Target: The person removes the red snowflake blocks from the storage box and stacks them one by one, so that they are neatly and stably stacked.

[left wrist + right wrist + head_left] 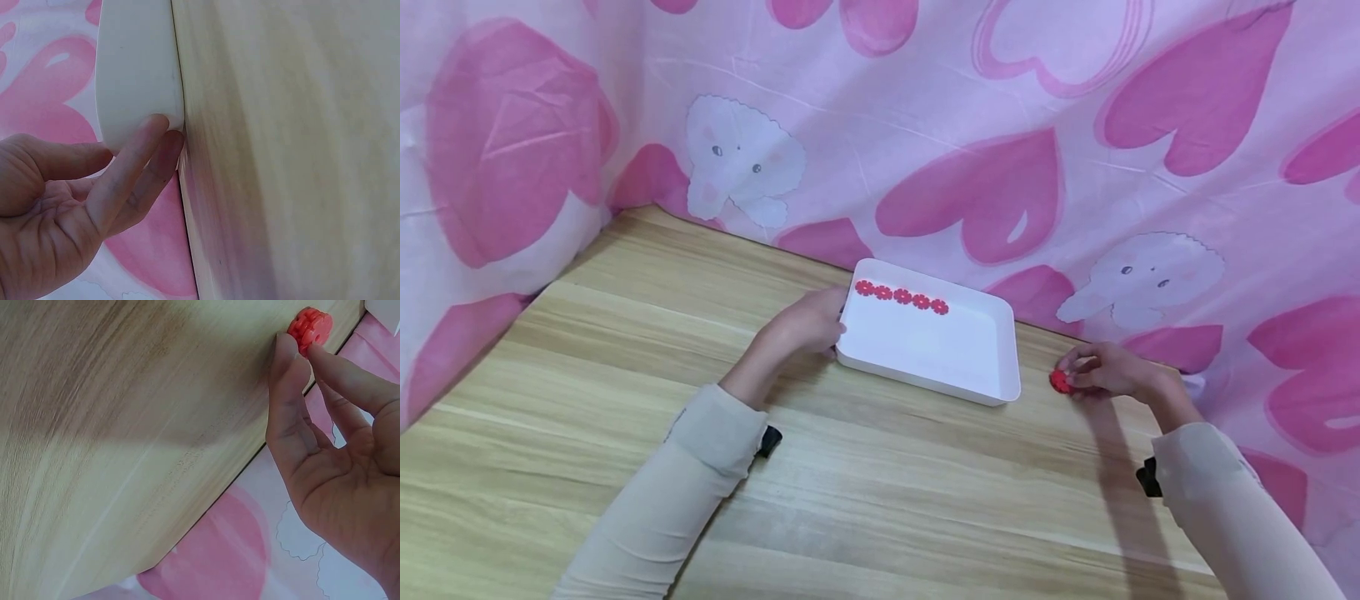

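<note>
A white rectangular tray (985, 379) lies on the wooden table (865, 500) near the back. Along its far inner edge runs a row of several small red flower-shaped pieces (902, 296). My left hand (805, 323) rests against the tray's left end; in the left wrist view its fingers (134, 169) lie straight against the tray's white wall (134, 69). To the right of the tray, my right hand (1101, 369) pinches another red flower-shaped piece (1059, 381) (310, 326) between thumb and fingertip, low over the table.
A pink cloth with hearts and white elephants (1000, 150) hangs close behind and on both sides of the table. The table's right edge (250, 462) runs just beside my right hand. Bare wood stretches toward the front.
</note>
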